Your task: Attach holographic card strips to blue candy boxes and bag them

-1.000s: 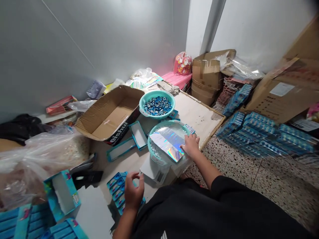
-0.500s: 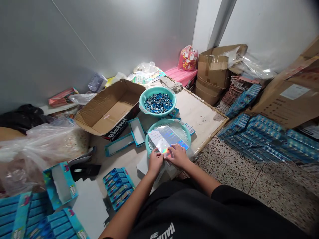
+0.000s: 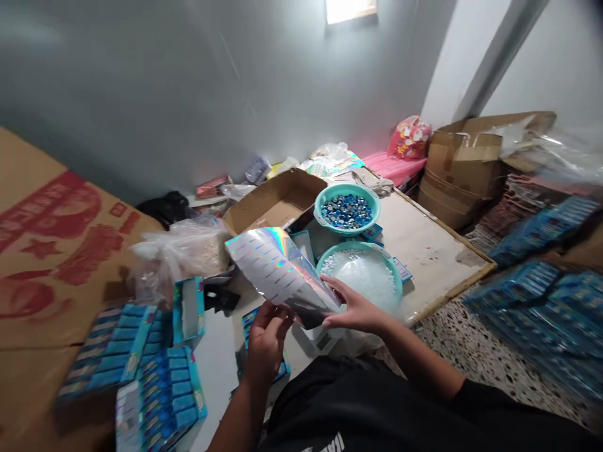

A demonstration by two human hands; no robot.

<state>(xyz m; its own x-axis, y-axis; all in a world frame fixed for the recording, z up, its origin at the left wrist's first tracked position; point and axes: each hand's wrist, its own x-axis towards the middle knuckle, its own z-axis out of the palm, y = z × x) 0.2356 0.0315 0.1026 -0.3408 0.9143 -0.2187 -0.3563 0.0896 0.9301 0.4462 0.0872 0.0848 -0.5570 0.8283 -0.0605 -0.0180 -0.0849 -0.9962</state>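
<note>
— Grey wall behind, floor crowded with boxes. What are you holding?
— I'm lifting a shiny rainbow sheet above the white-bead basin, left hand pinching its bottom edge, right hand gripping its corner.

This looks like a small packing room or home workshop, set up on the floor of a bare room. Plain grey walls meet a speckled terrazzo floor. Cardboard cartons are stacked at the far right, and an open carton lies near the middle. Piles of identical blue retail boxes sit at the near left, with more stacks at the right. Two teal basins on a low board hold bulk goods: blue pieces and white beads. Plastic bags lie at the left.
</note>
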